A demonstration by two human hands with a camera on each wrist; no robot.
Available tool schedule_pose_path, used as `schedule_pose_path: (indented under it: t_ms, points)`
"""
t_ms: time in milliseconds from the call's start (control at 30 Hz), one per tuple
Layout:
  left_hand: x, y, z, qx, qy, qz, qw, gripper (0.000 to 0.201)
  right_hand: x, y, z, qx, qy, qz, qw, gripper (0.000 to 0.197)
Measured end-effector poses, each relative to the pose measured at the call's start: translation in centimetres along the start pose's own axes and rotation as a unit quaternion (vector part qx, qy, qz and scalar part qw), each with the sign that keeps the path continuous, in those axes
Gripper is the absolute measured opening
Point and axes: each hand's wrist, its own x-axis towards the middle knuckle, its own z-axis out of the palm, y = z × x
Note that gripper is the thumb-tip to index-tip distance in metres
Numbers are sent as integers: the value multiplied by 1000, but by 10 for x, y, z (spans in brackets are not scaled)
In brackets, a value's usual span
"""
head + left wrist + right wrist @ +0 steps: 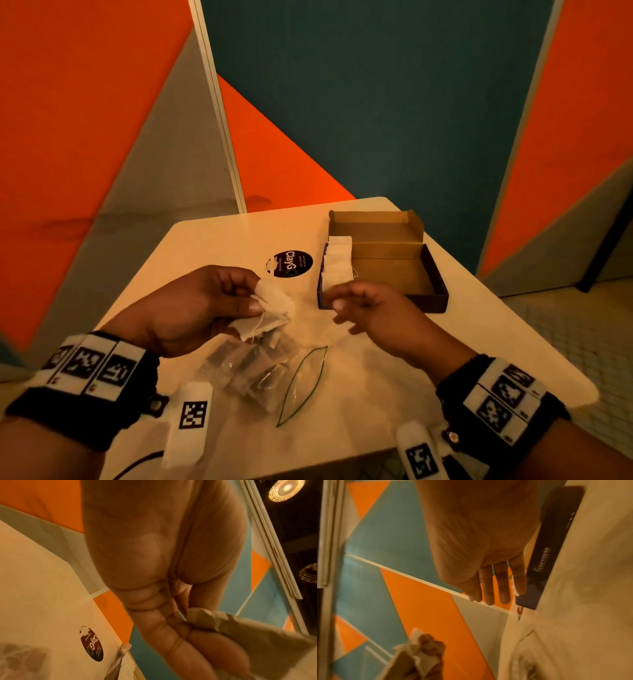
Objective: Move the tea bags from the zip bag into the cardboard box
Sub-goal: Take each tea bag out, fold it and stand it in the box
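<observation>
My left hand (255, 296) pinches a small bunch of white tea bags (274, 306) between thumb and fingers, above the mouth of the clear zip bag (260, 370). That bag lies flat on the table with more tea bags inside and its green zip line open. The left wrist view shows the held tea bags (240, 628) against my fingers. My right hand (342, 303) hovers empty, fingers relaxed, just in front of the open cardboard box (394, 267). Several tea bags (337, 260) stand along the box's left wall. The right wrist view shows the box's dark side (551, 555).
A small white table (222, 240) holds everything; a round dark sticker (289, 263) lies left of the box. Orange, teal and grey partition walls stand close behind. The table's right edge runs just past the box, and a dark cable hangs at the near-left edge.
</observation>
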Motion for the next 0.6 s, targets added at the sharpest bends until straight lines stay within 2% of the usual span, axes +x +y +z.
schedule_pose_path:
  t_ms: [100, 200, 300, 400, 467, 600]
  points:
    - [1, 12, 15, 134, -6, -12, 991, 15, -3, -21, 9, 56, -73, -47, 995, 27]
    - [5, 26, 25, 291, -6, -14, 957, 15, -2, -27, 18, 11, -110, -37, 993, 27]
    - [9, 37, 27, 366, 0, -8, 930, 17, -1, -23, 19, -38, -103, -31, 993, 20]
    - [7, 47, 21, 386, -9, -13, 922, 16, -5, -15, 14, 0, -92, -30, 995, 16]
    - [3, 52, 13, 373, -8, -11, 928, 16, -7, -8, 7, 19, -80, -19, 996, 16]
    - [-5, 50, -2, 262, -9, 8, 965, 10, -11, 6, -4, 35, -48, 11, 998, 18]
